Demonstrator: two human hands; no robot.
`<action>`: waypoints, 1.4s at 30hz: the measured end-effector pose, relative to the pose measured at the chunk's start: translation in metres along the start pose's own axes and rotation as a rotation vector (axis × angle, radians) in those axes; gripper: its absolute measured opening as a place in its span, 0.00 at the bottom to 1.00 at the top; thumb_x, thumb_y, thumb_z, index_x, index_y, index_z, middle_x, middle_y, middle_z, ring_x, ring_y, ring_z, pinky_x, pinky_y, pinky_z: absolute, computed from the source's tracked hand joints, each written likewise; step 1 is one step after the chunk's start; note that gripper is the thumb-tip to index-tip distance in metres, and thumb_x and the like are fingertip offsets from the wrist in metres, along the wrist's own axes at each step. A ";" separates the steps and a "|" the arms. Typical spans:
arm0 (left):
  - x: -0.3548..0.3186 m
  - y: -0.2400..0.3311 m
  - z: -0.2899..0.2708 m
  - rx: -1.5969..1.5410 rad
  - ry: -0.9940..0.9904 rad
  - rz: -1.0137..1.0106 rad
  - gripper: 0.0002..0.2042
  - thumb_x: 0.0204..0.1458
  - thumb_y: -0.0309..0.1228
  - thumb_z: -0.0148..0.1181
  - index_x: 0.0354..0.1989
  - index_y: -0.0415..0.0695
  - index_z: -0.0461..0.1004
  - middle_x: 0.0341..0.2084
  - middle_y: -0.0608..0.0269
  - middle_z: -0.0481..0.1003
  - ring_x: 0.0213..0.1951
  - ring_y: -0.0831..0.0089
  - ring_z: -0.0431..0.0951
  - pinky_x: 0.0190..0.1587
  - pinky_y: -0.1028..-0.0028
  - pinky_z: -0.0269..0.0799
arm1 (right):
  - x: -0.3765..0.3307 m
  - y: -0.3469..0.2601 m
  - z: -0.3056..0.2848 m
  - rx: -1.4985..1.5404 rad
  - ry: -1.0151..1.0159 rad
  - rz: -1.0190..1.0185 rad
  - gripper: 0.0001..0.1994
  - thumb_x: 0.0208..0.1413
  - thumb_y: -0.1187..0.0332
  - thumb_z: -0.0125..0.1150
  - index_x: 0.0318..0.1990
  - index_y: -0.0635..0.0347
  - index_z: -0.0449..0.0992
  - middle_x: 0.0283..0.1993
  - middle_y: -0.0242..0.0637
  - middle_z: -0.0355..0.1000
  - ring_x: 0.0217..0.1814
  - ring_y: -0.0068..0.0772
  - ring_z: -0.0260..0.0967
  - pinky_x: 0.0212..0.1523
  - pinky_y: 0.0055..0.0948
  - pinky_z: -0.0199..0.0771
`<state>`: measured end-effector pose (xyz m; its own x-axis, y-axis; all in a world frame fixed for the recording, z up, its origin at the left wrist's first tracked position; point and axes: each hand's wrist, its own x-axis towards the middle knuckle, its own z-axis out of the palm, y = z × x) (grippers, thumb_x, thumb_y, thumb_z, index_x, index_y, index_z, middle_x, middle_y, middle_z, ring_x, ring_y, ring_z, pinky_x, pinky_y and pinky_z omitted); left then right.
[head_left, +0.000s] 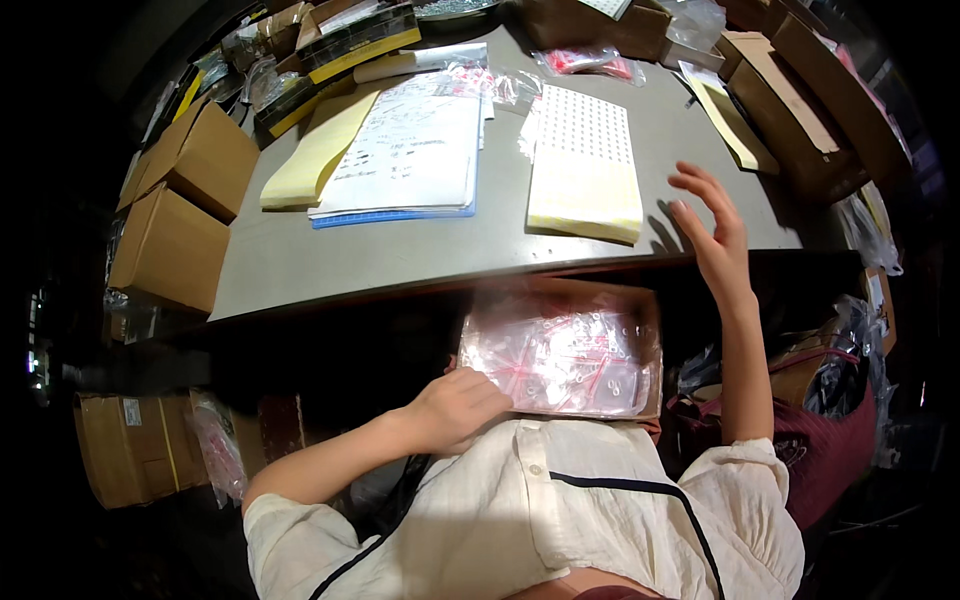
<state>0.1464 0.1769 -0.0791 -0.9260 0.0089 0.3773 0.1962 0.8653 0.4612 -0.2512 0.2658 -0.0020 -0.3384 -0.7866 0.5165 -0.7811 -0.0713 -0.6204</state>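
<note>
An open cardboard box [652,350] sits close against my body, below the table's near edge. Clear zip bags [570,350] with red seal lines fill it, several holding small pale ring-like parts. My left hand [462,408] is at the box's near left corner, its fingers curled and pressed together; what they grip there is hidden. A whitish smear of motion covers the box's far left part. Raised over the right side of the table, my right hand [718,232] has its fingers apart and holds nothing. Left of it lies a thick yellow-backed label sheet stack [585,185], with rows of small dark marks on its far half.
Handwritten papers [405,140] on a blue clipboard [400,218] lie left of centre beside a yellow pad [315,165]. Cardboard boxes [180,240] stand at the left edge; an open carton [800,130] stands at right. Red-marked bags [590,65] lie at the back.
</note>
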 end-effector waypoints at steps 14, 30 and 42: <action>0.062 0.087 -0.053 0.247 0.125 0.264 0.19 0.36 0.21 0.65 0.42 0.36 0.81 0.32 0.59 0.77 0.32 0.61 0.75 0.36 0.68 0.72 | -0.115 0.000 -0.113 0.317 0.244 0.246 0.13 0.67 0.72 0.62 0.55 0.66 0.82 0.64 0.43 0.77 0.67 0.31 0.72 0.69 0.29 0.66; 0.199 -0.051 -0.059 0.518 0.218 0.135 0.32 0.38 0.20 0.72 0.58 0.38 0.72 0.55 0.48 0.75 0.59 0.47 0.73 0.64 0.57 0.70 | -0.049 0.029 -0.123 -0.025 0.107 0.200 0.14 0.70 0.68 0.61 0.58 0.65 0.79 0.60 0.37 0.79 0.62 0.25 0.73 0.64 0.27 0.69; 0.049 -0.135 -0.181 0.281 -0.353 -0.036 0.35 0.60 0.52 0.52 0.67 0.36 0.71 0.67 0.44 0.68 0.69 0.45 0.65 0.70 0.43 0.54 | -0.019 0.215 -0.122 -0.403 -0.107 0.147 0.27 0.68 0.57 0.51 0.69 0.63 0.66 0.65 0.48 0.66 0.64 0.43 0.66 0.63 0.41 0.70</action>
<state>0.1328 -0.0300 0.0226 -0.9935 0.1042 0.0452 0.1115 0.9703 0.2146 -0.4767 0.3400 -0.0738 -0.4213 -0.8311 0.3630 -0.8782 0.2739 -0.3922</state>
